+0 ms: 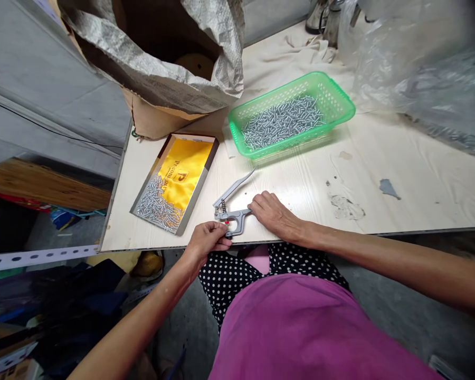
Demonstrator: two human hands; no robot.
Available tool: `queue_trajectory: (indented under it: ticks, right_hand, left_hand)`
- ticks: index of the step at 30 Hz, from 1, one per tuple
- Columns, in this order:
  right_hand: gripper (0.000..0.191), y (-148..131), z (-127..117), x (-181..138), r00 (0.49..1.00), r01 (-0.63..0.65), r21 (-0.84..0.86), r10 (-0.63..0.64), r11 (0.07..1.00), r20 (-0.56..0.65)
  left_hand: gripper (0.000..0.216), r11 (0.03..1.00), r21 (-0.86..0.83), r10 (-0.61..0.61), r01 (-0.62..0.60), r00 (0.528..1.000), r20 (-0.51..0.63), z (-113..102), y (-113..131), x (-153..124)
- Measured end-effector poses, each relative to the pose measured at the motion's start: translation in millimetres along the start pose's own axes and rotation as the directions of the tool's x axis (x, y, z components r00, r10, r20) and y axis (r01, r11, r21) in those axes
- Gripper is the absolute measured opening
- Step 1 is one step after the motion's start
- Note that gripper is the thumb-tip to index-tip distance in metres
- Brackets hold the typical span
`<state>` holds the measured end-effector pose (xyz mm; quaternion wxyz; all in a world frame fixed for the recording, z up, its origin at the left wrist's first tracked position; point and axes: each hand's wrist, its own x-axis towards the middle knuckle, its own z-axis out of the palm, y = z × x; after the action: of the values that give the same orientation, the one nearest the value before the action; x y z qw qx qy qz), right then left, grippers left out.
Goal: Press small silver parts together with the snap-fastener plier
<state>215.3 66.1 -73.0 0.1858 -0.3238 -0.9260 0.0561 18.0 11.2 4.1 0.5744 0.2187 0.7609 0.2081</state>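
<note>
Grey snap-fastener pliers lie near the table's front edge, their upper handle raised and a spring showing between the arms. My right hand is closed around the end of the lower handle. At the jaw end, beside a small red piece, my left hand pinches with thumb and fingers; what sits between the fingertips is hidden. To the left, a shallow box with a yellow cloth holds a heap of small silver metal pieces. More such pieces fill a green basket behind the pliers.
A large open woven sack stands at the back left, with brown cardboard around it. Clear plastic bags occupy the right rear, near a pale cloth. The table's front edge runs just before my body.
</note>
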Motion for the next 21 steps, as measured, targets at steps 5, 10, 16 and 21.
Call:
queue_trajectory:
  ticks: [5,10,16,21]
  right_hand:
    - [0.025,-1.7,-4.0,1.3,1.0,0.005,-0.029,-0.006,1.0,-0.001]
    - [0.023,-3.7,-8.5,1.4,1.0,0.008,-0.008,-0.008,1.0,0.028]
    - [0.018,-1.9,-11.7,2.4,0.998,-0.006,0.029,0.004,1.0,0.07]
    - [0.017,1.3,-8.4,1.4,0.998,0.012,0.057,-0.015,0.998,0.054]
  left_hand:
    - [0.01,0.994,0.105,-0.007,0.007,1.0,0.005,1.6,5.8,-3.4]
    - [0.013,0.987,0.159,-0.036,0.029,0.998,0.041,-1.9,5.3,-1.7]
    - [0.013,0.981,0.183,-0.076,0.059,0.993,0.09,-8.2,6.9,-0.7]
    - [0.008,0.974,0.223,-0.068,0.047,0.994,0.09,-7.3,8.3,0.1]
